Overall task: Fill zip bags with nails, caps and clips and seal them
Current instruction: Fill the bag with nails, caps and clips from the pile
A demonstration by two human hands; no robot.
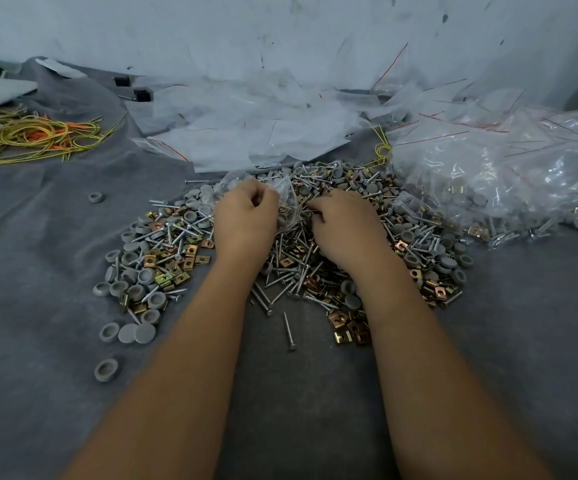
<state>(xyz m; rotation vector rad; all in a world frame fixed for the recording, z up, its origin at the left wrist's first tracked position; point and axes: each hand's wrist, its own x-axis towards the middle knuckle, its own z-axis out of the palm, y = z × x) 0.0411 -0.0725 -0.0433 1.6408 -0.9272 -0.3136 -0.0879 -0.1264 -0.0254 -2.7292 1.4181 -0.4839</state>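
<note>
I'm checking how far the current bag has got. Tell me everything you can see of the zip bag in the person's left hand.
The zip bag is small, clear, thin plastic, crumpled and bunched rather than flat. The left hand grips it with curled fingers, holding it just above the far side of the mixed pile of screws, grey caps and brass-coloured clips. A few grey caps seem to show through the film; the exact contents and whether its strip is sealed cannot be told. The right hand lies beside it, in the pile.

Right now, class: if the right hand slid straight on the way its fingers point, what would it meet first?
The right hand points up-left, so it would probably meet the clear zip bag held by the left hand; depth is unclear.
</note>
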